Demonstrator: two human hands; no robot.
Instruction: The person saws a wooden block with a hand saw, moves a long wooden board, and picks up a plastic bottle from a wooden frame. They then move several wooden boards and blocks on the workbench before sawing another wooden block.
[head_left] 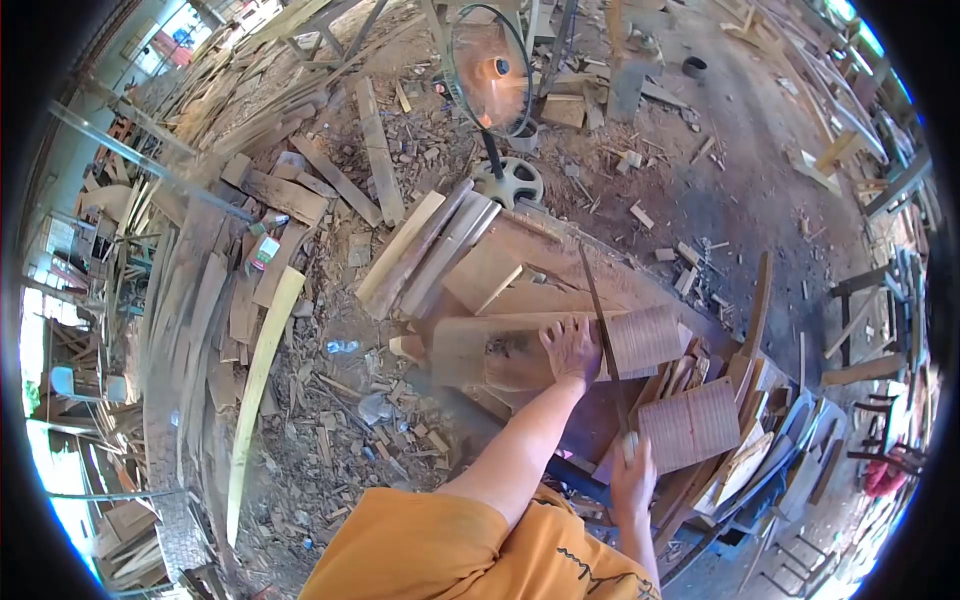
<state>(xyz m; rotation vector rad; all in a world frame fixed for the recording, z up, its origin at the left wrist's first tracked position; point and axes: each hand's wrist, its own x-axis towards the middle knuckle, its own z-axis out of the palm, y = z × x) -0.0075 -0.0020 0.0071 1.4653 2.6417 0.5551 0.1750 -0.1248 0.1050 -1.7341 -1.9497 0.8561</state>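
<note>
A wide wooden board (pixel 470 350) lies on the workbench in front of me. My left hand (pixel 572 350) presses flat on it with fingers spread, just left of a long, narrow dark saw (pixel 598 310). That blade runs across the board, from the far side of the bench toward me. Near its close end, my right hand (pixel 633 475) is closed around a pale handle. Right of the blade is a striped wood section (pixel 645 340). A second striped wood block (pixel 690 428) sits closer to me, beside my right hand.
Behind the board are stacked planks (pixel 430 255) and a standing fan (pixel 490 75). Wood scraps (pixel 340 420) litter the floor at left, near a long pale strip (pixel 262 390). Leaning boards (pixel 770 460) crowd the right side.
</note>
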